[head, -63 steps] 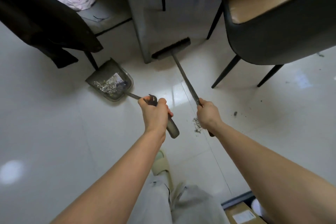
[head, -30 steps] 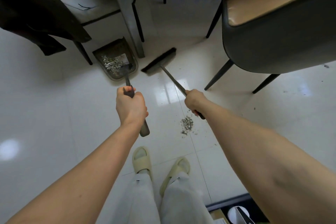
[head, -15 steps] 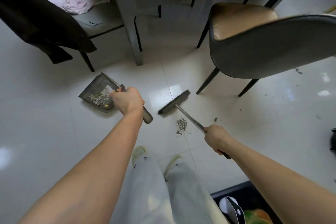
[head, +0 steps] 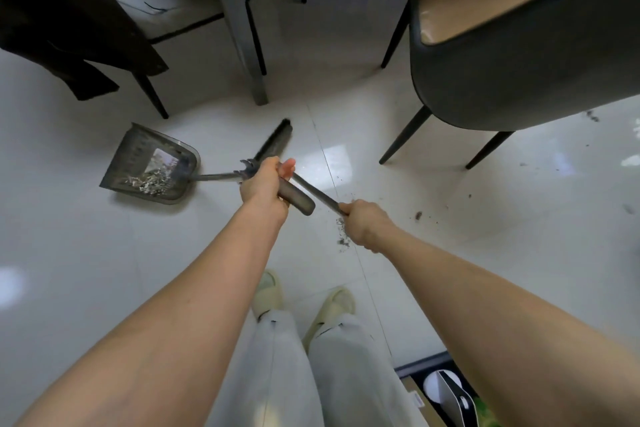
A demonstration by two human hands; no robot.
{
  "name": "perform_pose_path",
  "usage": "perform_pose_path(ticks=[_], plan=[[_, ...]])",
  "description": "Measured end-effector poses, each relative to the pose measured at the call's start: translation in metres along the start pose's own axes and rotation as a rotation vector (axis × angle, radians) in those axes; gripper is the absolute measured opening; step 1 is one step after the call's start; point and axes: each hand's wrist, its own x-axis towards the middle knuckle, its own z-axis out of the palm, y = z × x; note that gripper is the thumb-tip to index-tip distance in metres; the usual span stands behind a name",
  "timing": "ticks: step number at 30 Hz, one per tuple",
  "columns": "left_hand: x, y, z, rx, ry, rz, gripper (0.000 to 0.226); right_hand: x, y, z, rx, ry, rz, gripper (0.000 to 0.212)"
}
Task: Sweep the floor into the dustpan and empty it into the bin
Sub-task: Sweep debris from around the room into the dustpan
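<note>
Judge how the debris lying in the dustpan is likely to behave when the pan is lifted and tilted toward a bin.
The debris looks like small, loose flakes, so it will probably slide and spill easily rather than move as a clump. It seems light, so some may scatter. The dustpan, gripped by the left hand, has raised side walls that should contain it if kept level.

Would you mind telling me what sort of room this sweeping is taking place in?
Probably a home dining area: a padded chair stands by a table leg on a glossy white tiled floor.
</note>
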Motion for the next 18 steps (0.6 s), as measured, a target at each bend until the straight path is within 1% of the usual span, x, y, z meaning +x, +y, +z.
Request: perform_pose_path(ticks=[2, 5, 8, 11, 15, 18], plan=[[0.009, 0.002, 0.010, -0.035, -0.065, -0.101, 0.008, -0.002, 0.016, 0.008, -0.006, -0.032, 0.037, 0.051], [0.012, 0.005, 0.026, -0.049, -0.109, -0.152, 0.022, -0.022, 0.053, 0.016, 0.023, -0.050, 0.108, 0.052], [0.007, 0.011, 0.034, -0.006, -0.128, -0.146, 0.025, -0.048, 0.078, 0.019, 0.026, -0.039, 0.173, 0.052], [0.001, 0.015, 0.041, 0.054, -0.173, -0.140, 0.024, -0.071, 0.093, 0.007, 0.068, -0.021, 0.217, 0.048], [0.002, 0.019, 0.047, 0.045, -0.186, -0.138, 0.025, -0.080, 0.093, 0.006, 0.201, 0.043, 0.132, 0.046], [0.015, 0.018, 0.049, -0.004, -0.167, -0.090, 0.027, -0.051, 0.074, 0.010, 0.369, 0.141, 0.091, 0.048]])
